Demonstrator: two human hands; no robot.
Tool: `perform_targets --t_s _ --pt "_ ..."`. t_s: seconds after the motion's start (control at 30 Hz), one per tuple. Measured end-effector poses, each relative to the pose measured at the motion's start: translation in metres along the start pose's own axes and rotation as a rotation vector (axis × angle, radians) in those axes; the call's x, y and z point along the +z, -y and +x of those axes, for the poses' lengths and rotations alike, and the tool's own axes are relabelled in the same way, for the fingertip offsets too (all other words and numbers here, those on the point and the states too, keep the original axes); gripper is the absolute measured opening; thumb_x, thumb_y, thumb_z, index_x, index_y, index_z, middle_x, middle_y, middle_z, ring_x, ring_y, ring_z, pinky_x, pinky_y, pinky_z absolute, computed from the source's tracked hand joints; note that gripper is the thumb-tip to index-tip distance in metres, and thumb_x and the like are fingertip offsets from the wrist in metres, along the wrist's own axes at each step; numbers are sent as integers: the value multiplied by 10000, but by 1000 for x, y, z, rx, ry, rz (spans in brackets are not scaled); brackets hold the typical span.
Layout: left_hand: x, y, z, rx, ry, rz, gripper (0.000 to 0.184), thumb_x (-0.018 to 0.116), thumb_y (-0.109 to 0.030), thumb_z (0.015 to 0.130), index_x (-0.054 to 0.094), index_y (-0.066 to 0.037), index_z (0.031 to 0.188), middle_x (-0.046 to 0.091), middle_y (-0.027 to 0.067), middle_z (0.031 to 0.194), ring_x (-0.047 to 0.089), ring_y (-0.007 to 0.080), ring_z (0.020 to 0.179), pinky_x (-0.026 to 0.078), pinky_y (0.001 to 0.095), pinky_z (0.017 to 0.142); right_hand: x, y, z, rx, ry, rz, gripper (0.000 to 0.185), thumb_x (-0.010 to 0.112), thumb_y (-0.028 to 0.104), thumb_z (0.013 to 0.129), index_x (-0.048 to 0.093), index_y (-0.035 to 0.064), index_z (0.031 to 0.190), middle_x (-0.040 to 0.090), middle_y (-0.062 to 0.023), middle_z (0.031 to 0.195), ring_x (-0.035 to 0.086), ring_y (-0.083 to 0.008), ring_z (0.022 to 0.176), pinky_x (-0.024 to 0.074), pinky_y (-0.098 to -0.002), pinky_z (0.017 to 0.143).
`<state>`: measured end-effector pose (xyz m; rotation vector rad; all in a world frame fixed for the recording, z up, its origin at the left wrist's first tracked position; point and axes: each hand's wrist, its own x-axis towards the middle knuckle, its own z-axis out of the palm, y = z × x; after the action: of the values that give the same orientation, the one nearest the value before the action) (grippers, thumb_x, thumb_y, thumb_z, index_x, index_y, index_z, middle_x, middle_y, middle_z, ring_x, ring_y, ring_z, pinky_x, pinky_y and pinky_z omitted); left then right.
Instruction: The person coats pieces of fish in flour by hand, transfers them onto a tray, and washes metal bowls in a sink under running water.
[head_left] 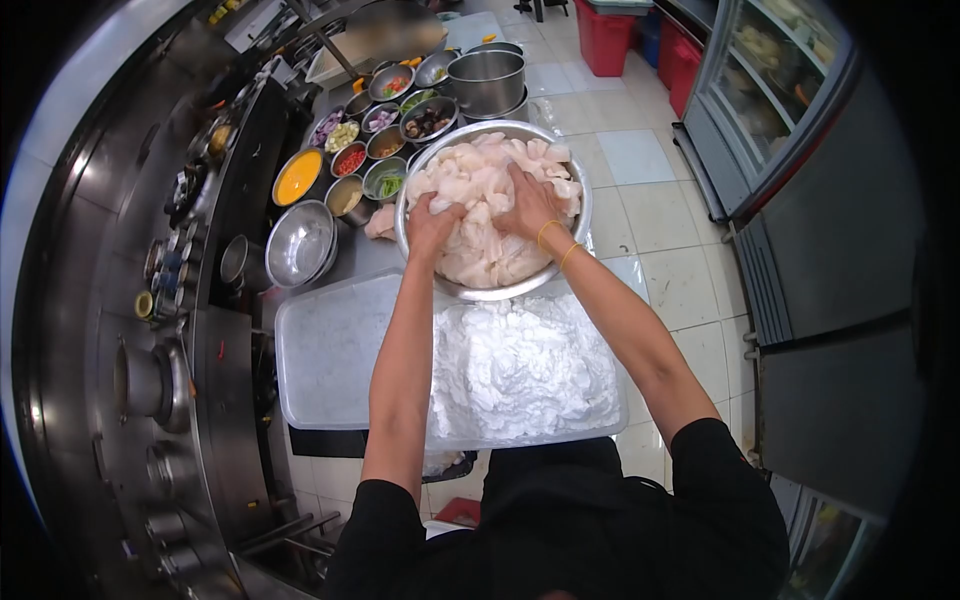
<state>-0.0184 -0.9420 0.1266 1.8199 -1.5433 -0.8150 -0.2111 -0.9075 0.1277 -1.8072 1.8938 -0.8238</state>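
Note:
A wide metal bowl [585,215] is heaped with pale raw meat pieces [480,170]. On the left side of the heap lies my left hand [433,226], its fingers spread and partly sunk among the pieces. My right hand [528,207], with yellow bands at the wrist, is spread over the right part of the heap, fingertips pushed in between pieces. Nearer to me, just below the bowl, is a clear tub of white powder [520,370]. Left of the powder, partly behind my left forearm, sits a translucent tray [335,345].
Metal bowls of cut vegetables [430,118] and a tall pot [486,82] stand beyond the meat. An orange liquid container [298,177] and stacked steel bowls [300,243] are on the left. Stoves line the far left; a glass-door fridge [770,90] stands across the tiled floor.

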Motion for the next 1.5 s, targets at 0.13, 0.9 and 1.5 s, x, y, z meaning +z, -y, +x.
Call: perform_targets --t_s 0.13,0.9,1.5 --pt "9 13 9 7 42 -347 642 720 -224 674 560 1 1254 645 147 1098 635 244 927 507 341 824 18 -8 19 -37 -50 91 924 785 287 564 415 111 1392 539 -169 1280 520 -339 1186 370 -440 1017" --pt "34 -66 -26 -62 -26 -1038 394 611 -352 886 669 -39 1118 642 60 1148 527 164 1108 355 313 1006 11 50 22 157 -383 494 573 626 466 744 676 14 1092 641 -250 1111 592 -404 1062 450 -442 954" --pt "-16 -72 -152 -39 -87 -1225 273 641 -245 893 656 8 995 624 42 919 553 123 873 446 274 779 -20 94 -100 -51 -541 764 404 700 202 698 655 -72 991 648 -197 991 632 -320 904 492 -360 822"
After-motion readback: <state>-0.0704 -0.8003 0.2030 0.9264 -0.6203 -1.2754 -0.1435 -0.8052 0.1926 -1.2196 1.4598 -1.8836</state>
